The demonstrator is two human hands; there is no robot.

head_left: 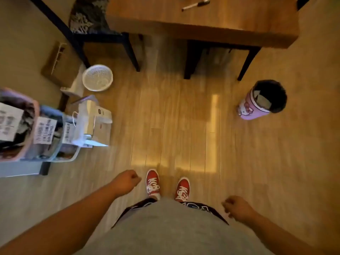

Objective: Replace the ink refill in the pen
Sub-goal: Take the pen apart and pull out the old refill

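Observation:
A pen (195, 4) with a dark grip and light barrel lies on the wooden table (184, 28) at the top of the head view, far ahead of me. I stand on the wood floor a few steps back from the table. My left hand (127, 182) hangs at my side with its fingers curled into a loose fist and nothing in it. Lower right, my right hand (237, 207) is likewise curled and holds nothing. No loose refill is visible.
A dark chair (95, 32) with a patterned cushion stands left of the table. On the floor are a white mesh basket (97, 77), a pink bin (261, 100) with a black liner, and at left boxes and stacked storage bins (36, 133). My red shoes (152, 183) point at the table.

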